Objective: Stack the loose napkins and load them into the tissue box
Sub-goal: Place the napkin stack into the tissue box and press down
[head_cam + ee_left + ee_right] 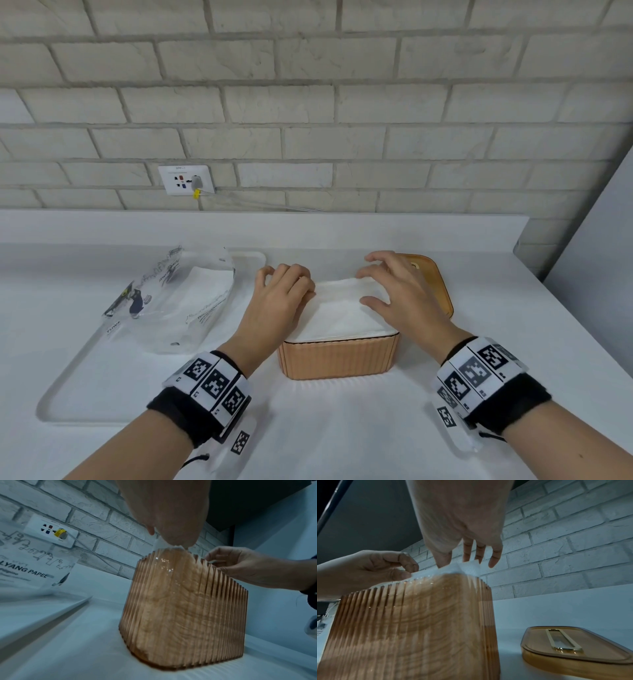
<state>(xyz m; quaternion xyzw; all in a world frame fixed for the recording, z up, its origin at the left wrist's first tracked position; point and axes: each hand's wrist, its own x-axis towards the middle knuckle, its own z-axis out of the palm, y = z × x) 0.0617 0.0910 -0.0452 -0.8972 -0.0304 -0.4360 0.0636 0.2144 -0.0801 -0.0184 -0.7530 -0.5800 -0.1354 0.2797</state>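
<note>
An amber ribbed tissue box stands open on the white counter. A white napkin stack fills it and rises a little above the rim. My left hand is at the stack's left edge, curled thumb and fingers pinching the napkins. My right hand is spread over the right side, thumb and fingertips resting on the top napkin. The box's amber slotted lid lies flat behind and to the right of the box.
A clear plastic napkin package lies on a clear tray left of the box. A wall socket with a plugged cable sits on the brick wall behind. A grey panel bounds the counter on the right.
</note>
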